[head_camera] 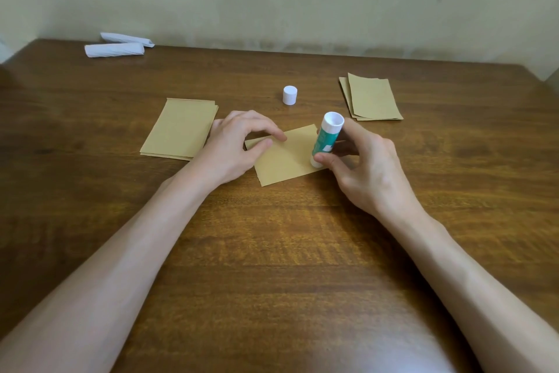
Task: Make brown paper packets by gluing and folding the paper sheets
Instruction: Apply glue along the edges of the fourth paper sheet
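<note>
A small brown paper sheet [284,161] lies on the wooden table [272,251] in front of me. My left hand [239,145] rests on its left part, fingertips pressing the paper flat. My right hand [363,167] grips a green and white glue stick [325,139], held tilted with one end down on the right part of the sheet. The stick's white cap [290,95] stands apart, farther back. A stack of brown sheets [181,129] lies to the left, and a second brown stack [372,97] lies at the back right.
Two rolled white paper bundles [116,47] lie at the table's back left corner, close to the pale wall. The table's back edge meets the wall.
</note>
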Action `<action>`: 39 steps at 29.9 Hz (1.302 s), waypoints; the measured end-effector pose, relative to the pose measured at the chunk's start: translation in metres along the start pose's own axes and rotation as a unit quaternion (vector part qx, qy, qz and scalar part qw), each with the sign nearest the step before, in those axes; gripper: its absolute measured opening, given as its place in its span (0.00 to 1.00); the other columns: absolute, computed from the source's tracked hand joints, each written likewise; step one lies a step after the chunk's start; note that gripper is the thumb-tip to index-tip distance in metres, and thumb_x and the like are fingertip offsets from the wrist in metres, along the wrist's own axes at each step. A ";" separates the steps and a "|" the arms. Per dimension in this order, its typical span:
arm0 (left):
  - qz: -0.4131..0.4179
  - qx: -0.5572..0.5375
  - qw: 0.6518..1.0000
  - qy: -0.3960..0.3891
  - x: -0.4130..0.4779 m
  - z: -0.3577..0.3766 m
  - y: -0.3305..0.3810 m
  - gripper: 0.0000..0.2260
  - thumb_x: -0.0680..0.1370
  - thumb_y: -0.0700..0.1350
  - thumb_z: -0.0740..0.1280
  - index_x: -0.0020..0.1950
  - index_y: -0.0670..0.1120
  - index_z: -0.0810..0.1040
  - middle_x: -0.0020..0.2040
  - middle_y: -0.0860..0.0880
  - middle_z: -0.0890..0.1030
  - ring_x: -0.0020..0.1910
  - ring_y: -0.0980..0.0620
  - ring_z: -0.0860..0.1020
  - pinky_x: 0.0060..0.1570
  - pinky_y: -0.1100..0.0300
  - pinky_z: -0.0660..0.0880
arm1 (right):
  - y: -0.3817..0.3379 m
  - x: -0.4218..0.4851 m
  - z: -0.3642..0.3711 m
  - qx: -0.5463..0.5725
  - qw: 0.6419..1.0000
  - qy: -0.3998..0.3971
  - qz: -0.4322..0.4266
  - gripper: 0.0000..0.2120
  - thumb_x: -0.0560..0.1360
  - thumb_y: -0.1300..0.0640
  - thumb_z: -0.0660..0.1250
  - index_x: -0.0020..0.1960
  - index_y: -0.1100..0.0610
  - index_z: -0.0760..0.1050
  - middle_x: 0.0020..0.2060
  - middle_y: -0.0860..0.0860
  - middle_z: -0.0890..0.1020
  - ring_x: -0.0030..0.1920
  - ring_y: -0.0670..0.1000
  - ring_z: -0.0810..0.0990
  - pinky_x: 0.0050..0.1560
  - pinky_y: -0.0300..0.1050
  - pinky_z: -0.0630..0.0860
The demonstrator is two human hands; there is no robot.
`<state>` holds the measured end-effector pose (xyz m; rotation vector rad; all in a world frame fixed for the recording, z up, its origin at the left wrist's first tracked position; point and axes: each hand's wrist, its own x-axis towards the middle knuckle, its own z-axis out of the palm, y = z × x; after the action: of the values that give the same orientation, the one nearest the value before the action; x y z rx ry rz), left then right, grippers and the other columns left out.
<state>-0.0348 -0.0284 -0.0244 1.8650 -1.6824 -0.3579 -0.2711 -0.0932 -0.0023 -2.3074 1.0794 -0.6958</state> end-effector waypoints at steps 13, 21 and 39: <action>0.010 -0.013 1.000 0.006 -0.001 0.002 -0.003 0.11 0.84 0.47 0.67 0.57 0.64 0.82 0.62 0.63 0.79 0.70 0.57 0.67 0.65 0.54 0.56 | 0.002 -0.002 -0.005 -0.027 0.999 0.039 0.022 0.16 0.78 0.54 0.76 0.64 0.53 0.77 0.57 0.49 0.85 0.52 0.46 0.83 0.45 0.28 0.71; 0.009 -0.011 1.000 0.006 -0.001 0.002 -0.003 0.11 0.84 0.46 0.67 0.57 0.64 0.82 0.62 0.63 0.79 0.71 0.56 0.68 0.64 0.54 0.55 | 0.005 -0.001 -0.008 0.055 0.996 0.044 0.049 0.18 0.78 0.54 0.76 0.66 0.52 0.77 0.57 0.44 0.84 0.53 0.41 0.82 0.49 0.26 0.77; 0.005 0.008 1.000 0.001 0.001 0.001 0.000 0.10 0.84 0.47 0.66 0.58 0.63 0.83 0.63 0.63 0.78 0.71 0.56 0.67 0.66 0.53 0.57 | -0.003 0.002 0.010 0.139 0.990 -0.006 -0.032 0.21 0.78 0.53 0.77 0.69 0.51 0.78 0.58 0.42 0.84 0.53 0.42 0.85 0.56 0.36 0.80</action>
<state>-0.0352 -0.0293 -0.0252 1.8661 -1.6979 -0.3405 -0.2617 -0.0908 -0.0076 -2.1099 0.8470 -0.8004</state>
